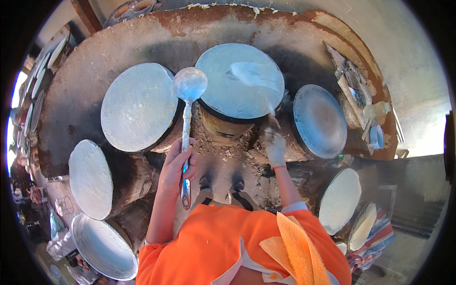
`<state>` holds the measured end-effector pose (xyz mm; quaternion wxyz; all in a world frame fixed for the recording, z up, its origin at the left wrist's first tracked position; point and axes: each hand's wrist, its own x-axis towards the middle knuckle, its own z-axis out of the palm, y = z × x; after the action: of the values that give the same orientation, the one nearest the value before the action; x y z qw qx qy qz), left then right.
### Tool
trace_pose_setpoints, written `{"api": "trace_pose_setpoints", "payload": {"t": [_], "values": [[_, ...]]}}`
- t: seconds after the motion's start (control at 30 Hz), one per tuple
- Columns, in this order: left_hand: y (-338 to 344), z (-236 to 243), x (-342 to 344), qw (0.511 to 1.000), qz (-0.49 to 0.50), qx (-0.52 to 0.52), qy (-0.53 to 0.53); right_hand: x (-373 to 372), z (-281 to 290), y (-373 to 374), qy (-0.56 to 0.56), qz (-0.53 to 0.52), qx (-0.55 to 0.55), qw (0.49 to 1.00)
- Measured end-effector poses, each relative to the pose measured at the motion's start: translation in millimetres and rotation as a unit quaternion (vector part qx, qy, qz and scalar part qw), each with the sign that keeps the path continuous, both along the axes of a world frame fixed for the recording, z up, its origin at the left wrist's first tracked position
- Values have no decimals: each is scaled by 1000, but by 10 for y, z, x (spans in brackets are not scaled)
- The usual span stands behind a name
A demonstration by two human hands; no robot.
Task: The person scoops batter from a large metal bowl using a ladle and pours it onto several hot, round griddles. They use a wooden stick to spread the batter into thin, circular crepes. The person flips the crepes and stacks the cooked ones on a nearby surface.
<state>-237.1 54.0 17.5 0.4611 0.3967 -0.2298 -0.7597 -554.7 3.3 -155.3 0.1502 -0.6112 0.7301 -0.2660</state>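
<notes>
Ladle [187, 118], metal, one, long-handled. Where does the head view place it?

In the person's left hand [176, 164], upright in front of the body, bowl at the far end. The bowl shows across the gap between the left pan [139, 107] and the middle pan [223, 95]. Whether it touches either cannot be told.

State of the grip?

Left: bare fingers and thumb wrapped round the handle, no slack visible; the handle's end sticks out below, toward the body. Right hand [274, 151]: white glove, beside the near right edge of the middle pan. Something brownish shows at the fingertips, too blurred to name. How firmly the fingers close, and on what, cannot be told.

Handling, in judgement?

Stiff, not fragile; probably of moderate weight, most of it in the bowl, so likely top-heavy if held low. The lower handle is shiny and may slip when wet. The upper handle, whitish and rough, should give more bite but sits nearer the bowl. Best hold: mid-handle, where the hand is.

Items close by?

Middle pan: round, pale, white smear on top. Left pan: round, whitish surface. Right pan [320, 121]: round, brownish at centre. Jar [376, 110] and cup [376, 137], beyond the right pan. Towel [301, 249], orange, on the person's right shoulder.
</notes>
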Motion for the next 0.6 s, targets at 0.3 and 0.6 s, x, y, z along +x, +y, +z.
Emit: {"api": "trace_pose_setpoints", "payload": {"t": [0.3, 0.6], "values": [[-172, -157, -310, 1000, 0, 20, -11, 203, -408, -499, -105, 69, 5, 992], [-2025, -469, -634, 987, -68, -46, -138, -158, -83, -647, -122, 183, 61, 974]]}}
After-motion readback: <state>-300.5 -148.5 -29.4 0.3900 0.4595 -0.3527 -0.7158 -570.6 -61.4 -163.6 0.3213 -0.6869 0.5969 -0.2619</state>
